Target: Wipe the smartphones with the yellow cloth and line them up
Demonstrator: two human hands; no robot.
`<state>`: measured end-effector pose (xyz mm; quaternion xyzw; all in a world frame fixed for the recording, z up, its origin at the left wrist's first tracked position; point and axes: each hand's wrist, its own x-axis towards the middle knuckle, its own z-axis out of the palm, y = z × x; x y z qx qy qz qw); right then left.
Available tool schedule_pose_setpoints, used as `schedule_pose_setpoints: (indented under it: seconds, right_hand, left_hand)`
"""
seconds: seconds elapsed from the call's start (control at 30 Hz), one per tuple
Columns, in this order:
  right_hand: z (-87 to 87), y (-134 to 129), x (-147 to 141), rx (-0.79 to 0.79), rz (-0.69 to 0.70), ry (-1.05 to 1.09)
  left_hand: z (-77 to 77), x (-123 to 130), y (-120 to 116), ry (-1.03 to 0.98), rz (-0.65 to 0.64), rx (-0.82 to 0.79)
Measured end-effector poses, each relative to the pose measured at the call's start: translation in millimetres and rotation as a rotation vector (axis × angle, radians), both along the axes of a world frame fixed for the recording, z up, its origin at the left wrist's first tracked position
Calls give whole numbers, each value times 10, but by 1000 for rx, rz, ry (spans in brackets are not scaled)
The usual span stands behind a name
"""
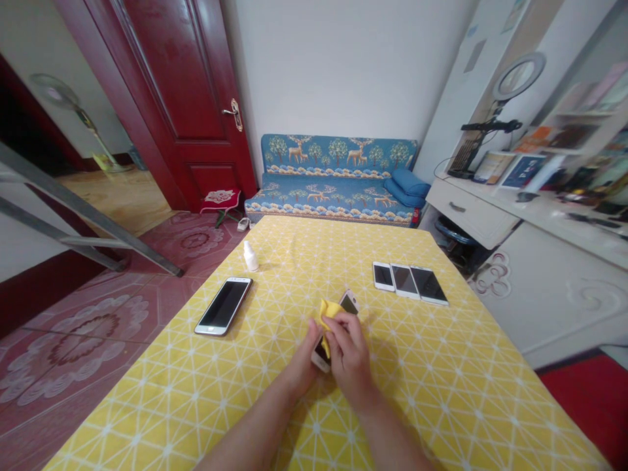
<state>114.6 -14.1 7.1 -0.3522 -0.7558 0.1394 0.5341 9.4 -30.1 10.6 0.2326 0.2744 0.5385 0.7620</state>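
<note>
The left hand (304, 367), partly hidden, is probably gripping a pale phone (350, 303) to steady it over the table (196, 405), while the right hand (349, 350) is pinching a yellow cloth (330, 309) against its screen. 1 larger phone (224, 307) is lying near the left edge, 3 phones (405, 280) rightward, a bottle (250, 257) beyond, leaving room between.

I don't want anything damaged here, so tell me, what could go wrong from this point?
The phone could slip from the left hand if the right hand presses the yellow cloth too hard against it. The white bottle stands upright near the table's left edge, so a bump might tip it. The dark-edged phone also lies towards that edge and might get nudged off.
</note>
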Motion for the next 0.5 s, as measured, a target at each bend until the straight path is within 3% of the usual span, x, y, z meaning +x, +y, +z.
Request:
schedule_pose_setpoints:
  seconds: [0.2,0.37,0.5]
  right_hand:
    - [125,233,271,68,-231,91]
    - [119,289,367,46,-302,126]
    - [59,305,393,17,-335,109]
  left_hand:
    - [65,-46,12,207,-123,239]
    - [32,-79,23,164,-180,201]
    - [-14,-81,20,61,-126,111]
